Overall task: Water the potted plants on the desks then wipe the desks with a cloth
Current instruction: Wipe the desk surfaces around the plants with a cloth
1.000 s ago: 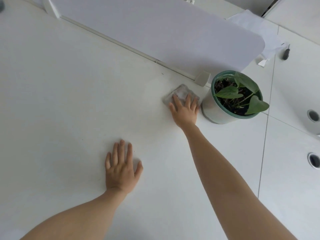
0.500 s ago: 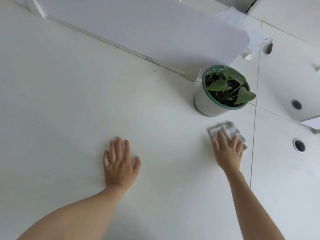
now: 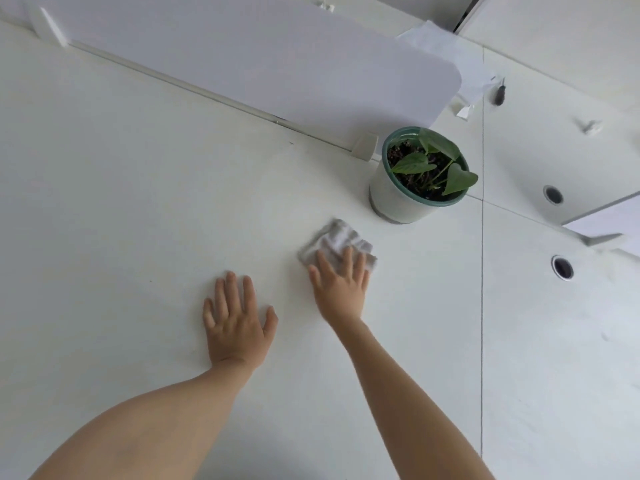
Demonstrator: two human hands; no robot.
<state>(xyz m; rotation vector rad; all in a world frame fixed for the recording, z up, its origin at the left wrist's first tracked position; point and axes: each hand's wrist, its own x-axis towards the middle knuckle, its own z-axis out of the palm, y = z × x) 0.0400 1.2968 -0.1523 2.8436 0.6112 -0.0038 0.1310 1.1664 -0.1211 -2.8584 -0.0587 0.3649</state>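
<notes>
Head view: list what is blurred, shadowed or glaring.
Head view: the cloth under the right hand is smeared by motion; the left hand and potted plant look sharper; light is soft, with a faint shadow at the pot's base; no glare on the desk.

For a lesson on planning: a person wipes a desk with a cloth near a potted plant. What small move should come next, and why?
Probably sweep the cloth left, towards the left hand resting flat on the desk: the right hand presses the cloth flat, apart from the pot.
</notes>
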